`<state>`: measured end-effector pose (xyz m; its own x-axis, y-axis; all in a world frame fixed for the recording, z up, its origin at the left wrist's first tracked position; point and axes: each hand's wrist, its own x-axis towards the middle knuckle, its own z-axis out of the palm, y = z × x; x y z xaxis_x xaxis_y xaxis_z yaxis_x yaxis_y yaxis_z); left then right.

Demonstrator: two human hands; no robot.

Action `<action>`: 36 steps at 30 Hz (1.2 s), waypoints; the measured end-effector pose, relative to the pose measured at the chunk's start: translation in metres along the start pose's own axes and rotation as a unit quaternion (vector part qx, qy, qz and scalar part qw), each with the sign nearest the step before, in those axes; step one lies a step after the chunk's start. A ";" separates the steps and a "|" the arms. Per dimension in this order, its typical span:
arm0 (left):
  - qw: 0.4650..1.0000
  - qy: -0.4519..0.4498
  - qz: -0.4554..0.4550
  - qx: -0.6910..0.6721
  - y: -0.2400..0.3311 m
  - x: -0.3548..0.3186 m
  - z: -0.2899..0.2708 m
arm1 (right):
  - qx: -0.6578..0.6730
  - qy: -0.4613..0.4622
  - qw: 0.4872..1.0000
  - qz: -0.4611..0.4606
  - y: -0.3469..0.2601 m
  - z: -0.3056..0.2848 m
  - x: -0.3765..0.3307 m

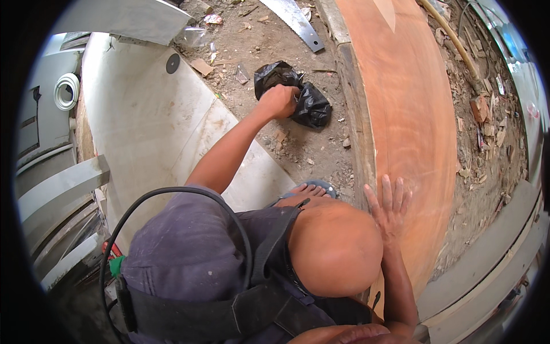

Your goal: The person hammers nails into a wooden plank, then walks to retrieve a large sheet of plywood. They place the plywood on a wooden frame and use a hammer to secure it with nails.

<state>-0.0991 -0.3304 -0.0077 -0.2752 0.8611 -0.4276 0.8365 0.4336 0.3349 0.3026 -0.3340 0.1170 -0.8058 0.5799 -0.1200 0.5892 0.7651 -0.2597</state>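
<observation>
Head view: the person crouches on dirt ground (298, 149), left arm stretched forward. The left hand (279, 101) is a closed fist, its fingers curled tight into the crumpled top of a black plastic bag (309, 103), which lies on the dirt just beyond and to the right of those fingers. The right hand (389, 209) lies flat on a wide reddish wooden plank (407, 114), fingers spread and extended, palm down, bracing the body. A handsaw blade (295, 20) lies well beyond the left fingers, near the plank's far end. A pale board (149, 114) sits to the left of the outstretched arm.

The step in hand looks like taking hold of the bag. The next move would call for a firm gather of the loose plastic and a clean lift off the ground, with the right palm steadying against the plank.
</observation>
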 end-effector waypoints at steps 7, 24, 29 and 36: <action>0.992 0.043 -0.024 0.115 -0.001 0.067 -0.011 | 0.010 0.010 1.000 -0.001 -0.002 -0.005 0.004; 0.983 0.056 -0.036 0.170 -0.011 0.083 0.015 | 0.057 0.006 0.998 -0.010 0.014 -0.007 0.001; 0.983 0.133 0.081 0.098 -0.050 0.082 0.033 | 0.063 -0.005 0.998 0.001 0.010 -0.008 0.000; 0.983 0.160 0.086 -0.018 -0.025 0.076 0.035 | 0.045 0.010 0.999 0.010 0.009 -0.003 -0.003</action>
<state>-0.1245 -0.2855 -0.0779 -0.2709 0.9595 -0.0770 0.8678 0.2780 0.4118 0.3108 -0.3284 0.1184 -0.7915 0.6019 -0.1065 0.5974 0.7250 -0.3427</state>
